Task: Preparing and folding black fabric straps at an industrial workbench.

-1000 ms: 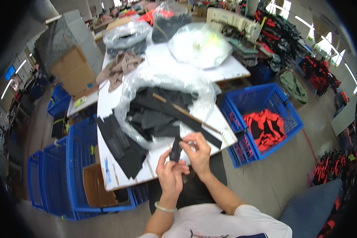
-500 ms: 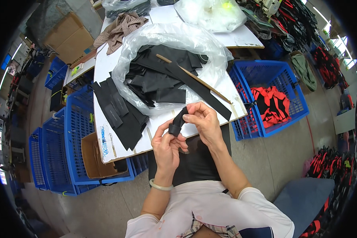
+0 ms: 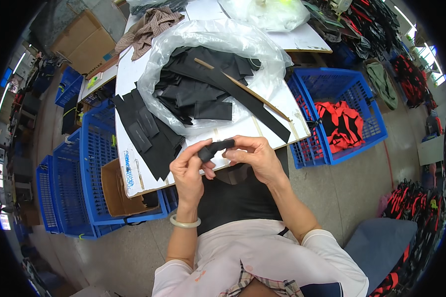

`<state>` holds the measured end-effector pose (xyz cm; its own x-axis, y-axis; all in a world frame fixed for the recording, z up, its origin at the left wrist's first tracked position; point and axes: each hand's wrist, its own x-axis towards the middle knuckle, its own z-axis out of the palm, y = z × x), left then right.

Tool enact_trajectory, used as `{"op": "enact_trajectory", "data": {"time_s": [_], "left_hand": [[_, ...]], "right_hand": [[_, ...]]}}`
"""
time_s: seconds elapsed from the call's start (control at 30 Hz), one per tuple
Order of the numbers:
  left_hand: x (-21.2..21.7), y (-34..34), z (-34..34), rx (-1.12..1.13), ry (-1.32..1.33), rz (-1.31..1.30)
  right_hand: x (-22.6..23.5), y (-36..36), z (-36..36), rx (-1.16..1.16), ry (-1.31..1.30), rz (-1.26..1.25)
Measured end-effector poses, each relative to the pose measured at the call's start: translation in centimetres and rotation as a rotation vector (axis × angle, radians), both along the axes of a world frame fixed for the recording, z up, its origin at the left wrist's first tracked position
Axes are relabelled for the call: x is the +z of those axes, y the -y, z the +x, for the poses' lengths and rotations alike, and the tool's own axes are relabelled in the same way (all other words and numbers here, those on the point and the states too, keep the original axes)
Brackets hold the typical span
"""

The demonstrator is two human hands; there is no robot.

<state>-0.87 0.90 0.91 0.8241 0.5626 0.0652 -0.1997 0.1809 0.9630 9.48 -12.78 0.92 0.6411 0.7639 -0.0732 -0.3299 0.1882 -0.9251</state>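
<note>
Just above the near edge of the white table (image 3: 252, 129), a small folded piece of black fabric (image 3: 215, 150) stretches between my two hands. My left hand (image 3: 190, 166) pinches its rolled end between thumb and fingers. Its other end is pinched by my right hand (image 3: 255, 156). Beyond my hands, a clear plastic bag (image 3: 158, 59) lies open, full of black fabric pieces (image 3: 193, 94). A long black strip (image 3: 252, 110) and a thin wooden stick (image 3: 260, 97) lie across it. Flat black pieces (image 3: 146, 131) are piled left of the bag.
On the right stands a blue crate (image 3: 354, 148) with red and black fabric (image 3: 339, 126). More blue crates (image 3: 86, 183) line the left, one holding a cardboard box (image 3: 115, 190). A checked cloth (image 3: 151, 27) and another plastic bag (image 3: 267, 15) lie at the table's far side.
My hands have moved slightly apart, the left one leftward. The black piece has turned from steeply slanted to nearly level, stretched between them. The view has shifted a little.
</note>
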Motion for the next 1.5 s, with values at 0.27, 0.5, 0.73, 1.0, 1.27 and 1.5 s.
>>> {"op": "enact_trajectory", "data": {"time_s": [0.27,0.5,0.73,1.0,1.27,1.5], "left_hand": [[-0.1,-1.0,-0.1,0.152,0.072,0.36],[0.5,-0.1,0.5,0.046,0.243,-0.13],[0.3,-0.1,0.7,-0.155,0.35,-0.332],[1.2,0.1,0.7,-0.556,0.154,-0.419],[-0.7,-1.0,2.1,-0.181,-0.048,-0.792],[-1.1,0.0,2.4,-0.259,-0.069,-0.627]], "right_hand": [[1.2,-0.2,-2.1,0.073,-0.418,0.064],[0.4,-0.8,-3.0,0.172,-0.312,0.07],[-2.5,-1.6,-4.2,-0.155,1.053,-0.181],[-2.5,-1.5,-4.4,0.616,-0.761,0.339],[-3.3,-3.0,-1.8,0.131,1.265,-0.492],[-3.0,-3.4,-1.3,0.28,0.452,-0.275]]}}
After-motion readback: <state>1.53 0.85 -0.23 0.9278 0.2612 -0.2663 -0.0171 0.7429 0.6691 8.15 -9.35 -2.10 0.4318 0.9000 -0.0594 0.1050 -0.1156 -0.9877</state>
